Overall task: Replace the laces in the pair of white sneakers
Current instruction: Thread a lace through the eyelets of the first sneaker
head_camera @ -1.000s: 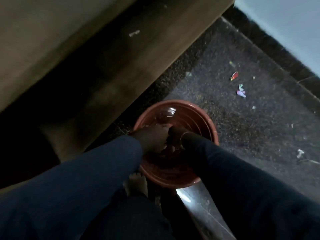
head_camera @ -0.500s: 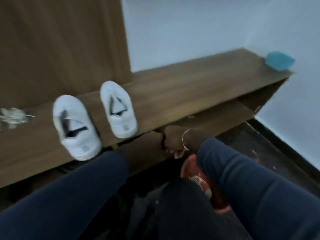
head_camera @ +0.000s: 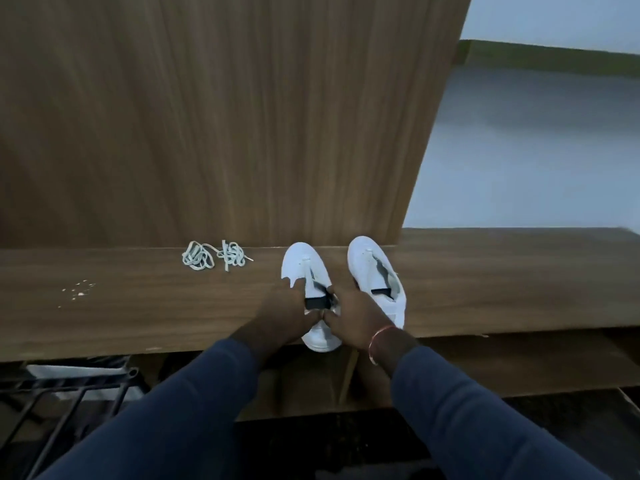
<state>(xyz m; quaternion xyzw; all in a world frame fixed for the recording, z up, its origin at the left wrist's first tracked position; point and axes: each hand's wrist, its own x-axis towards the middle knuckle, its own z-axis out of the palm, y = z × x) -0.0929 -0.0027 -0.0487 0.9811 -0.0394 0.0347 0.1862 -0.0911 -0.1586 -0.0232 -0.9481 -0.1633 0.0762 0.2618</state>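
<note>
A person in dark blue sleeves is leaning over a long brown wooden surface [head_camera: 138, 299] backed by a tall wood-grain panel [head_camera: 242, 116]. Two white low-top sneakers are standing side by side on it, toes pointing toward the panel. The left sneaker [head_camera: 301, 268] is overhanging the front edge slightly by its heel, and the right sneaker [head_camera: 367, 261] is sitting just beside it. Both are gaping open with no lace showing across either tongue. The left hand [head_camera: 284, 306] is taking the left sneaker by its outer side, its grip closing round the upper with the fingers curled. The right hand [head_camera: 356, 313], wearing a thin bracelet [head_camera: 379, 337], is pinching the same shoe at the collar, beside the black tab on the tongue. Two loose bundles of pale flat laces [head_camera: 197, 260] are lying on the surface to the left, near the shoes but apart from them and untouched. Judging by this, the unlacing part is looking finished for both shoes, while the threading is not yet beginning. Whether those bundles are the old laces or the new ones, I cannot tell. A black wire rack [head_camera: 69, 393] is showing below the surface at lower left.
</note>
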